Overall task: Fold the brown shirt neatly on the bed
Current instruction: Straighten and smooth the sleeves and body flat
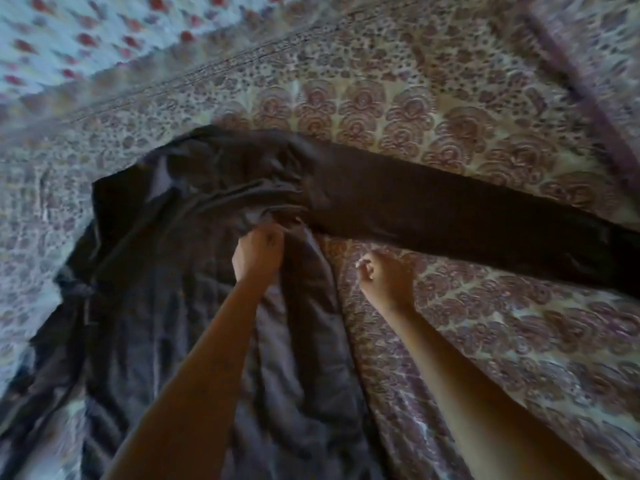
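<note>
The brown shirt (166,278) lies spread and wrinkled on the bed (467,341), its body running toward me on the left. One long sleeve (450,206) stretches flat to the right edge of the view. My left hand (258,252) is shut on a bunch of fabric near the armpit, where the sleeve meets the body. My right hand (386,278) hovers over the bedspread just right of the shirt, fingers curled, holding nothing that I can see. The frame is blurred.
The bedspread has a purple and cream paisley print. A light blue cloth with red flowers (86,36) lies at the far left. A dark purple band (581,81) crosses the far right corner.
</note>
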Motion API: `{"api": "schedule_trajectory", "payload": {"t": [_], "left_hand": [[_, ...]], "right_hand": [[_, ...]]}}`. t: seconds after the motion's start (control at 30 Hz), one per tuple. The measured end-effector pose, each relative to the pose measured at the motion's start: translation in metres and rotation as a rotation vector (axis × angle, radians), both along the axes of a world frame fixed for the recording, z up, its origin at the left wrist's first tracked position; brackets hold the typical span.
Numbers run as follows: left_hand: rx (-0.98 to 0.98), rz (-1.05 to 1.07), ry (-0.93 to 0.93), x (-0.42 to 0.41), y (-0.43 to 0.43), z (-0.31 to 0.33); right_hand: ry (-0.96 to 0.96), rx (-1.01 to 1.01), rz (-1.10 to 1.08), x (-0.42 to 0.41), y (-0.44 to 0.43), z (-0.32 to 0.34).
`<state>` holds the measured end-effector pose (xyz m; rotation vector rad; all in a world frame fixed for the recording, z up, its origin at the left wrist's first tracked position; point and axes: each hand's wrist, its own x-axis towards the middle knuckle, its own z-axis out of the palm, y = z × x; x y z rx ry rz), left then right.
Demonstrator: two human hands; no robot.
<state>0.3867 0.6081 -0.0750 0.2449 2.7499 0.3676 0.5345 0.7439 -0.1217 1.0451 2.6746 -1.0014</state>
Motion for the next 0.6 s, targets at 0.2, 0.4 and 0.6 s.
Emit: {"api": "schedule_trajectory", "payload": {"t": [0.2,0.4,0.6], "left_hand": [[0.004,-0.177,-0.233,0.018,-0.074,-0.040],[0.073,-0.309,-0.204,0.016,-0.097,-0.053],[0.250,-0.297,-0.240,0.003,-0.117,-0.045]], "right_hand": [[0.011,-0.303,-0.143,-0.036,-0.058,-0.007],[-0.246,-0.229,-0.134,-0.030,-0.050,-0.012],[-0.175,-0.056,-0.238,-0.022,-0.058,0.003]]}}
